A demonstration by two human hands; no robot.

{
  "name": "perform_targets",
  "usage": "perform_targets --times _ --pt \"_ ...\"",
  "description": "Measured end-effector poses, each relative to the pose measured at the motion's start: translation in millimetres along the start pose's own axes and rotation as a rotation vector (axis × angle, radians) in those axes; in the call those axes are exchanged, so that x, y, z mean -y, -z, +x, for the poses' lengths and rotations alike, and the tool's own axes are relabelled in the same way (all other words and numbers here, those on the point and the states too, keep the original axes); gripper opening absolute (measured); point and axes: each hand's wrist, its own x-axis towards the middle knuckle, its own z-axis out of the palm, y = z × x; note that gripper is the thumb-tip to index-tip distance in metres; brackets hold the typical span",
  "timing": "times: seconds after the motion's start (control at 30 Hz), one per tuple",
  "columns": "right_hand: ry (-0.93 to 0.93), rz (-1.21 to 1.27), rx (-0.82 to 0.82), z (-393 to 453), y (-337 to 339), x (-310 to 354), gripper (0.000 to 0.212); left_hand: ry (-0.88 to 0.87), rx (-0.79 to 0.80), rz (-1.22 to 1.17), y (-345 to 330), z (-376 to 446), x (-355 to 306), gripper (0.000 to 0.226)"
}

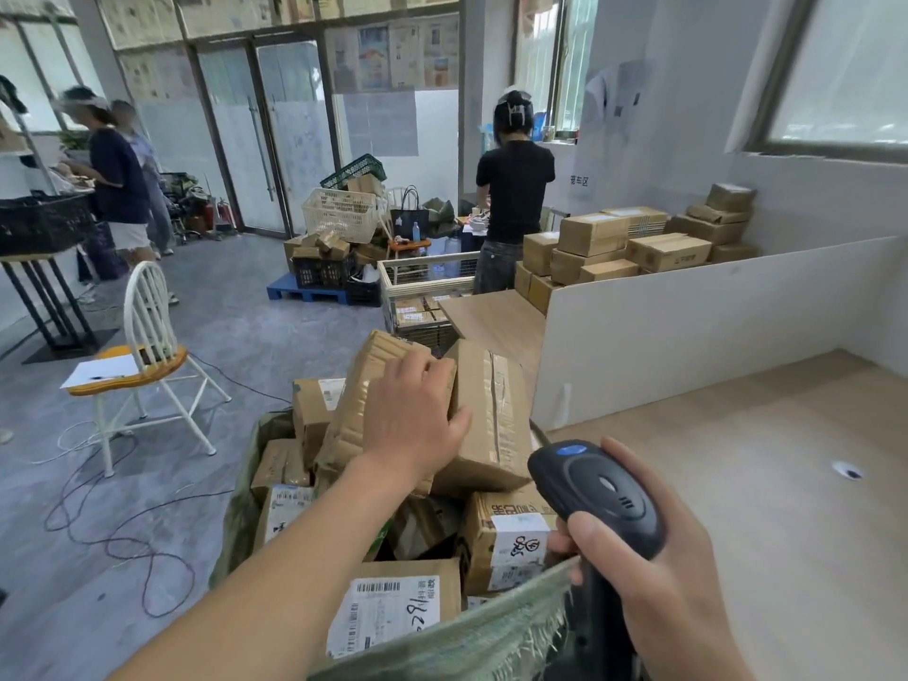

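Observation:
A green woven sack (pixel 491 636) stands open in front of me, filled with several taped cardboard parcels. My left hand (pixel 410 415) reaches into it and grips the top edge of a tilted brown parcel (pixel 354 415), thumb against a second upright parcel (pixel 491 415). My right hand (pixel 658 572) holds a black barcode scanner (pixel 599 493) by its handle, head pointing toward the sack. A parcel with a white shipping label (pixel 388 607) lies at the sack's near side.
A wooden table (pixel 737 484) with a white partition (pixel 688 326) lies to my right, boxes (pixel 634 243) stacked behind it. A white chair (pixel 147 336) and loose cables (pixel 123 523) are on the floor to the left. One person stands ahead, two at far left.

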Motion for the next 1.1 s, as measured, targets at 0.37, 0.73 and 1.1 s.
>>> perform_targets --times 0.37,0.73,1.1 --pt "0.059 -0.069 -0.332 -90 138 51 0.064 -0.359 0.148 -0.189 -15 -30 -203 0.061" --pt "0.111 -0.164 -0.718 -272 322 134 0.067 -0.673 0.177 -0.340 38 -143 -485 0.063" --pt "0.139 -0.227 -1.106 -417 450 190 0.062 -0.982 0.262 -0.470 76 -261 -705 0.063"
